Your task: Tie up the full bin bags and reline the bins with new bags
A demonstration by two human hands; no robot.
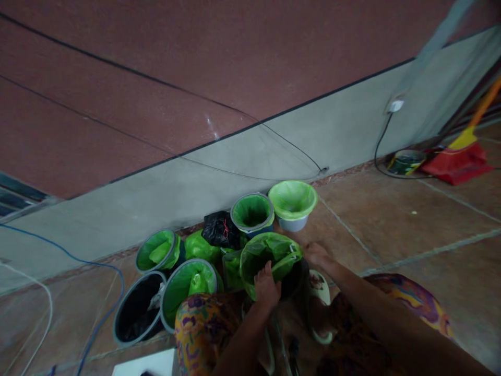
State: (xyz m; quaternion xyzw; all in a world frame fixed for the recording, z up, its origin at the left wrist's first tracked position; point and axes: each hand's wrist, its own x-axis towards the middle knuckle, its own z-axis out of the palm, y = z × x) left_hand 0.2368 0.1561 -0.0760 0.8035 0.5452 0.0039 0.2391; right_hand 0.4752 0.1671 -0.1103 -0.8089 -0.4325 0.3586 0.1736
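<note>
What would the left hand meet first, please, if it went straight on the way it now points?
The left hand would probably meet the inside of the green liner just ahead, though depth is hard to judge.

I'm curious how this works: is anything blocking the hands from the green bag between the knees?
Nothing visible is in the way. The left hand reaches over the near side of the green bag. The right hand is close beside the bag; contact is unclear.

left hand has fingers angled up, right hand sits further forward, forearm slanting in, grip kinda murky
</note>
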